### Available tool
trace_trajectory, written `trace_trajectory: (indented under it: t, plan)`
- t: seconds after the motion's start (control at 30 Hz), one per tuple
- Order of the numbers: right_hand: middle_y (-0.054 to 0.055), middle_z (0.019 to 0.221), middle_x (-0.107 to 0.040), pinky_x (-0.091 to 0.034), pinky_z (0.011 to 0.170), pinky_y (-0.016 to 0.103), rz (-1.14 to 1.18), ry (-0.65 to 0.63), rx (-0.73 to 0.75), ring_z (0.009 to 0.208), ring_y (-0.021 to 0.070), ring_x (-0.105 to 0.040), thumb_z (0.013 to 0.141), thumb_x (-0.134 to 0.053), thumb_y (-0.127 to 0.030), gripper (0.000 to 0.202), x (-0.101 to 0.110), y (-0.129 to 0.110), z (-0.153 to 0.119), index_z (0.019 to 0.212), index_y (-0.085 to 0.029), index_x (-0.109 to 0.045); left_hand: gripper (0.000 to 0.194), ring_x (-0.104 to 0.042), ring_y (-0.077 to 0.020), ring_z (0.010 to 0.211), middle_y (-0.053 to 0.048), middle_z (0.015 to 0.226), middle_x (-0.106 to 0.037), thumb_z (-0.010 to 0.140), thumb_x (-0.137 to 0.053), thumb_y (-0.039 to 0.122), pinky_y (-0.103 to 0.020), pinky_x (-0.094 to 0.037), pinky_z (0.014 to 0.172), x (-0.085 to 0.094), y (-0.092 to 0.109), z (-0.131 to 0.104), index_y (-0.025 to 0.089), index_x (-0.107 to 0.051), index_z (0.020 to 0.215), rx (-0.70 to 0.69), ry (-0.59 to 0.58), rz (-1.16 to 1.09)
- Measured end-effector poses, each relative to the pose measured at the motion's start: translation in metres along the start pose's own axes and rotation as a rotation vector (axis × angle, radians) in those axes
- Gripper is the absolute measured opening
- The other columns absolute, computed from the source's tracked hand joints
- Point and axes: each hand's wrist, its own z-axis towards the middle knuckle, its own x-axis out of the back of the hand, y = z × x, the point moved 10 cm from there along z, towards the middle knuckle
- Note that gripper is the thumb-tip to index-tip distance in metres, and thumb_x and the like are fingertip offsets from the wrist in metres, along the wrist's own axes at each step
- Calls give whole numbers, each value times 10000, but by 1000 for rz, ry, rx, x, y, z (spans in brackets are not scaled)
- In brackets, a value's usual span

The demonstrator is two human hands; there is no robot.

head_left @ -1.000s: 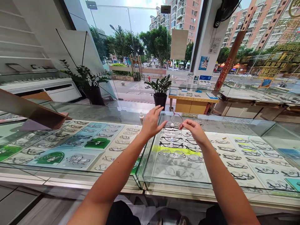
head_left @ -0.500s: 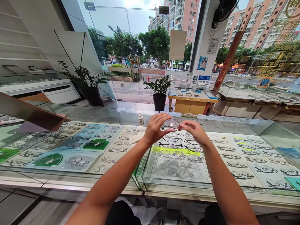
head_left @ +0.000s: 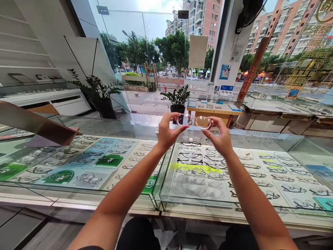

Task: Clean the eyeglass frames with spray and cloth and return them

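A pair of eyeglasses [head_left: 203, 122] with a thin pinkish-red frame and clear lenses is held up level above the glass counter. My left hand [head_left: 168, 130] grips its left end, thumb below and fingers above. On the other side, my right hand [head_left: 220, 135] pinches the right end between thumb and fingers. Both lenses face me side by side. Beneath my hands, the glass display case [head_left: 197, 199] holds rows of spectacle frames. A small white bottle [head_left: 157, 131] stands behind my left hand, partly hidden by it.
To the left, a brown slanted board [head_left: 41, 126] stands on the counter. Beyond the counter are a potted plant [head_left: 177, 99] and a wooden table [head_left: 214, 110] with glasses on it. Another potted plant [head_left: 104, 100] is by the window. More display cases [head_left: 281, 109] stand at the right.
Both hands have risen a little with the eyeglasses. The glasses have turned from a tilted, edge-on pose to level, with both lenses facing me.
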Motion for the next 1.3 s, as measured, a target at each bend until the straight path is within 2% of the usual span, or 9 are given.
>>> trace_trajectory:
  t: [0.13, 0.27, 0.57, 0.83, 1.3]
  plan:
    - [45, 1043, -745, -547, 1031, 462, -1, 26, 49, 1014, 260, -701, 921, -802, -546, 495, 20, -33, 36, 1325, -302, -652, 600, -694, -200, 939, -63, 1044, -769, 828, -828, 717, -353, -551, 862, 7, 28, 49, 222, -728, 1152, -47, 31, -2]
    - [32, 1034, -732, -546, 1018, 444, 3, 46, 97, 975, 239, -690, 942, -785, -504, 449, 34, -52, 53, 1328, -314, -656, 590, -705, -203, 941, -61, 1034, -789, 836, -819, 721, -367, -556, 889, 9, 42, 71, 222, -744, 1142, -43, -10, 30]
    - [46, 1160, -757, -532, 1093, 507, -142, -82, 80, 1136, 276, -714, 953, -786, -492, 459, 38, -41, 54, 1363, -333, -656, 557, -732, -205, 943, -67, 1078, -817, 854, -834, 662, -367, -588, 882, 7, 33, 65, 233, -777, 1204, -66, -159, 47]
    - [82, 1304, -763, -569, 1086, 548, -212, -69, 106, 1156, 288, -728, 960, -788, -513, 476, 41, -44, 53, 1379, -313, -686, 507, -713, -196, 897, -46, 1017, -808, 842, -857, 620, -360, -575, 855, 10, 44, 64, 243, -785, 1174, -133, -108, 83]
    - [93, 1237, -759, -597, 1041, 518, -273, -68, 158, 1115, 286, -725, 968, -760, -565, 477, 41, -52, 51, 1353, -287, -717, 489, -709, -195, 891, -42, 994, -812, 852, -838, 642, -353, -565, 821, 8, 43, 63, 251, -794, 1143, -137, -119, 92]
